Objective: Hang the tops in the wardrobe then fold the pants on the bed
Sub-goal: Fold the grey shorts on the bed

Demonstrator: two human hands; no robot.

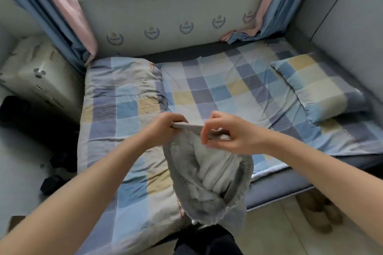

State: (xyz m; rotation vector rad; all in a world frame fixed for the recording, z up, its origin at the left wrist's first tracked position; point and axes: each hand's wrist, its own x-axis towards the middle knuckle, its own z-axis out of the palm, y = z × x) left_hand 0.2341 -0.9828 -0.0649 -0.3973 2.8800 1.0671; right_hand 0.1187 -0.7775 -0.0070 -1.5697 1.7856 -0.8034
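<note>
A pair of grey pants (pixel 209 182) hangs in the air above the front edge of the bed (pixel 228 93). Its elastic waistband is at the top and its pale lining shows inside the opening. My left hand (pixel 165 126) pinches the left end of the waistband. My right hand (pixel 226 132) pinches the waistband close beside it, so the two hands are almost touching. The lower part of the pants droops toward the bed's edge and my dark-clothed legs. No tops and no wardrobe are in view.
A folded checkered quilt (pixel 122 109) covers the bed's left half and a matching pillow (pixel 319 87) lies at the right. A white appliance (pixel 39 74) and dark items (pixel 51 184) stand on the floor at left. Slippers (pixel 319 213) sit under the bed front; curtains and a window wall are behind.
</note>
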